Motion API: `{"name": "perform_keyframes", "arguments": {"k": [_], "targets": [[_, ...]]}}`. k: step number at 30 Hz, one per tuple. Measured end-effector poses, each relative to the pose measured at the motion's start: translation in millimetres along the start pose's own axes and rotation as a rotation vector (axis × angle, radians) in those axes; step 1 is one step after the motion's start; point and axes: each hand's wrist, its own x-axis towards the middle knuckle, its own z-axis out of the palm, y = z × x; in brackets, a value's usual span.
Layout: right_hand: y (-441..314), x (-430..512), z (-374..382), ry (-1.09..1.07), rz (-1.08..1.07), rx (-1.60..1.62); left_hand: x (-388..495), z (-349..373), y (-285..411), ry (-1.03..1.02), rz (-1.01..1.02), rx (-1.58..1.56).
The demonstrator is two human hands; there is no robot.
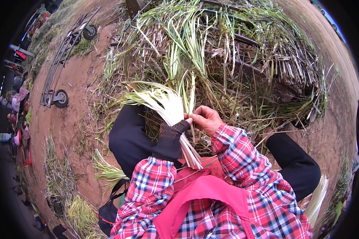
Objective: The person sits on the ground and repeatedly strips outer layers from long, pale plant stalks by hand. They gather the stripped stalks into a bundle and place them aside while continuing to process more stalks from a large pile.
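Note:
My left hand (174,131), in a dark fingerless mesh glove, grips a bundle of pale, blanched leafy stalks (170,103). Their white ends point down toward my lap, and yellow-green leaves fan out to the upper left. Close beside it, my bare right hand (208,120) pinches a single leafy stalk (192,92) between thumb and fingertips. The two hands nearly touch. Below them lies a red apron (211,191) over my plaid shirt. Longer green-leaved stalks (182,44) hang over the heap just in front of me.
A large heap of leaves and dry stems (290,64) lies ahead around a dark metal frame (246,39). A two-wheeled cart frame (61,59) rests on bare soil at left. Other stalk bundles lie near my left knee (107,170) and right hip (317,200). People (19,131) are at far left.

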Motion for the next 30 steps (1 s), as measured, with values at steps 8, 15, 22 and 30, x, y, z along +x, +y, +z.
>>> {"name": "perform_keyframes", "arguments": {"k": [8, 15, 22, 30], "targets": [[9.9, -23.5, -38.4, 0.371, -0.381, -0.715, 5.1, 3.5, 5.7, 0.135, -0.214, -0.522], [-13.7, -41.3, -158.7, 1.010, 0.063, -1.173, 6.8, -4.5, 11.2, 0.120, -0.200, -0.641], [-20.2, -20.0, -73.7, 0.415, -0.502, -0.755, 4.5, 7.6, 2.1, 0.116, -0.199, -0.398], [-6.2, 12.4, 10.8, 0.298, -0.091, -0.175, 2.6, 6.3, -5.4, 0.139, -0.155, -0.181]]}}
